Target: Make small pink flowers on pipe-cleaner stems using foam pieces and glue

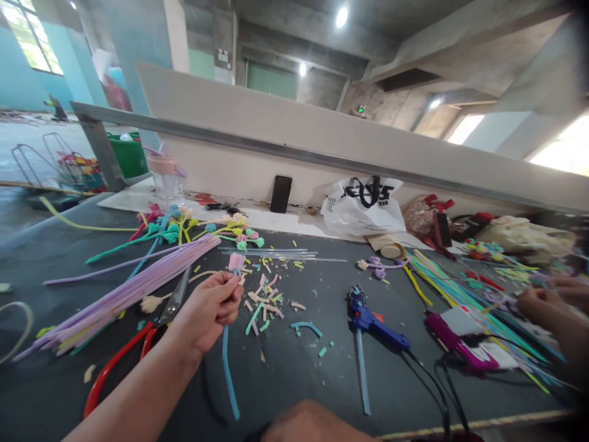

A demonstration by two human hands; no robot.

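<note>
My left hand [209, 310] is closed in a pinch on a pipe-cleaner flower [236, 263] with a pink head. Its blue stem [227, 368] hangs down from my fingers to the dark table [299, 368]. Red-handled scissors [138, 344] lie just left of this hand, beside a long bundle of lilac pipe cleaners [124, 294]. Cut pipe-cleaner bits [267, 301] are scattered to the right of my fingers. My right hand is out of the picture; only a patch of bare skin [313, 425] shows at the bottom edge.
A blue glue gun [370, 319] and a magenta one [453, 344] lie at centre right with trailing cords. Another person's hands [550, 301] work among coloured pipe cleaners [460, 288] at right. Finished flowers [193, 230], clear glue sticks [276, 253], a phone [280, 193] and a white bag [363, 205] sit farther back.
</note>
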